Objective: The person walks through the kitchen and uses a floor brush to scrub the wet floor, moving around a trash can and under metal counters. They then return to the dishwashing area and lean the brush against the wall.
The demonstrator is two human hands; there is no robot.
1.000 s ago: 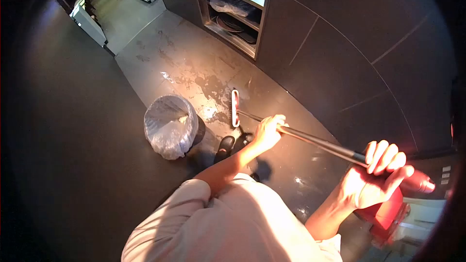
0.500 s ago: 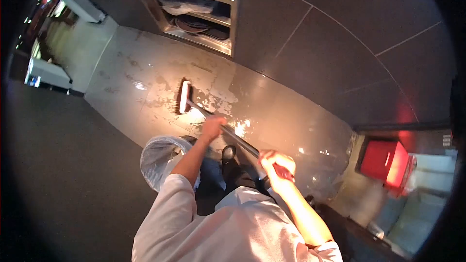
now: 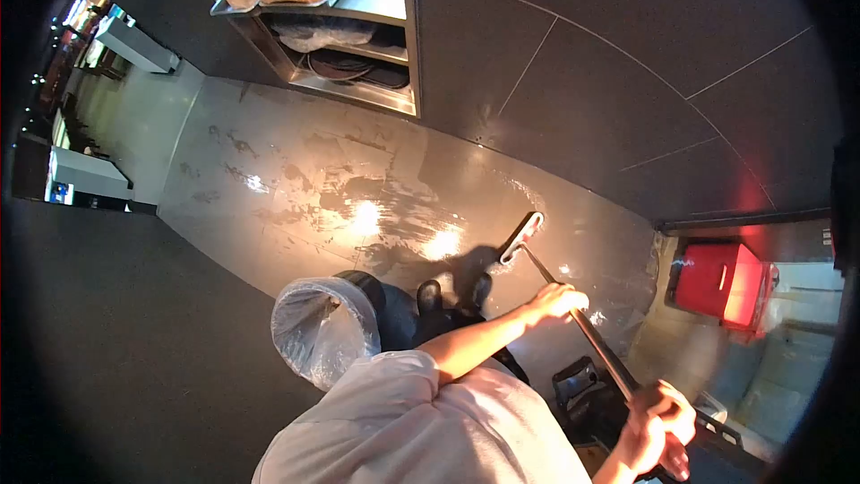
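bin (image 3: 324,333): lined with plastic, just left of our feet
floor (image 3: 296,188): wet, shiny patches
brush (image 3: 522,237): head down on the floor by the wall, so we'd keep it flat
left hand (image 3: 557,301): wrapped round the handle midway
right hand (image 3: 661,426): clamped near the top

The left arm reaches forward across the body, its sleeve ending above the bare forearm, and the left hand (image 3: 557,301) is curled closed, knuckles up. The right hand (image 3: 661,426) sits lower and nearer the body, fingers wrapped in a fist, forearm bent upward.
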